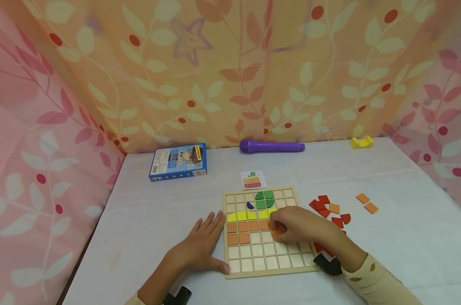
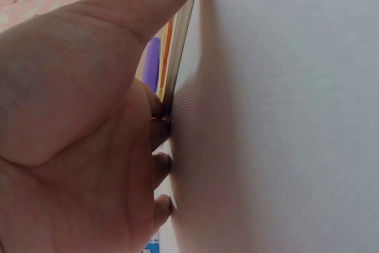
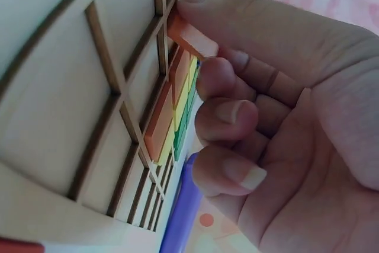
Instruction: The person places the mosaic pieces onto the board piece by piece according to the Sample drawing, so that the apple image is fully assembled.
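Observation:
A wooden grid board (image 1: 268, 274) lies on the white table. Thumb and index finger of my right hand (image 1: 299, 222) pinch an orange square tile (image 3: 194, 37), tilted over the board's cells right of the middle. Beside the board's left edge rests my left hand (image 1: 201, 245), fingers straight, its thumb at the lower left corner. Green tiles (image 1: 264, 203) form a shape near the top of the grid, with a dark blue piece (image 1: 249, 205) to their left. Below them run yellow tiles (image 1: 241, 216) and orange tiles (image 1: 243, 227), partly hidden by my right hand.
A small pattern card (image 1: 253, 183) lies behind the board. Farther back are a blue box (image 1: 178, 162), a purple microphone-shaped toy (image 1: 272, 146) and a yellow curved piece (image 1: 361, 142). Loose red tiles (image 1: 337, 222) and orange tiles (image 1: 371, 208) lie right of the board.

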A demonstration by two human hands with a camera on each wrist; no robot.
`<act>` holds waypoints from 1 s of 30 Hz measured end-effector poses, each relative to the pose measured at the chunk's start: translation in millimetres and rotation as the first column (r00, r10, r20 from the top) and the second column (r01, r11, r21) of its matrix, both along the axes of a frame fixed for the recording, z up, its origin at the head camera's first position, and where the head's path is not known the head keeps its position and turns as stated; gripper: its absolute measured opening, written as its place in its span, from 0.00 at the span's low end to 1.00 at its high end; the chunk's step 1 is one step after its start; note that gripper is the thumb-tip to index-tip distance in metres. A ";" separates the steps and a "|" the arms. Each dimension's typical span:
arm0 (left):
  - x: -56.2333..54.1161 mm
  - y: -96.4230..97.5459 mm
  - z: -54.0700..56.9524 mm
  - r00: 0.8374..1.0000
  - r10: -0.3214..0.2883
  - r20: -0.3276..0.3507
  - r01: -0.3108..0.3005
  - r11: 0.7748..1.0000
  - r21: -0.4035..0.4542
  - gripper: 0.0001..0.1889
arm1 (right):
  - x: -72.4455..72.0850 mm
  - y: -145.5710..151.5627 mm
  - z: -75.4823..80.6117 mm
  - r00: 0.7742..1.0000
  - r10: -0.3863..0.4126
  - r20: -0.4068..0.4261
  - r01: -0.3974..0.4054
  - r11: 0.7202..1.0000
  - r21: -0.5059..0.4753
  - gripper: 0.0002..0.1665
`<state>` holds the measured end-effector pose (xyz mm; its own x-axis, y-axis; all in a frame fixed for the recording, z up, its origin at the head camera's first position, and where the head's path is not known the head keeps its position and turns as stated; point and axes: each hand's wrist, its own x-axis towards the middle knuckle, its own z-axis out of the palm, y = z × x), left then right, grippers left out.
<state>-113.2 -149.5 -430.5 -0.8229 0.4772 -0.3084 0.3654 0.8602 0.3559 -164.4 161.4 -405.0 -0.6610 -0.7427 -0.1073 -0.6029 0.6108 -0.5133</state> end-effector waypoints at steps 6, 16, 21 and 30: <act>-0.4 0.3 0.7 1.000 -0.002 -0.001 0.002 1.000 0.000 0.73 | -2.3 3.4 6.2 0.996 -0.013 0.090 0.018 0.998 -0.058 0.13; 0.9 -0.5 0.5 1.000 0.004 0.011 -0.004 1.000 0.000 0.73 | -6.3 -24.1 3.2 0.992 -0.012 0.122 0.026 0.993 -0.113 0.13; 1.1 -0.7 1.9 1.000 -0.001 0.011 0.001 1.000 0.006 0.72 | -4.7 -44.9 -0.8 0.992 -0.037 0.121 0.051 0.993 -0.109 0.13; 0.8 -1.6 0.3 1.000 0.000 0.012 0.000 1.000 0.002 0.73 | 0.4 -57.3 -9.7 0.997 -0.033 0.065 0.039 0.995 -0.094 0.14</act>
<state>-112.4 -151.1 -430.2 -0.8192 0.4775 -0.3176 0.3607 0.8596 0.3620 -164.0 104.0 -414.7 -0.6812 -0.7277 -0.0801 -0.5460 0.5780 -0.6065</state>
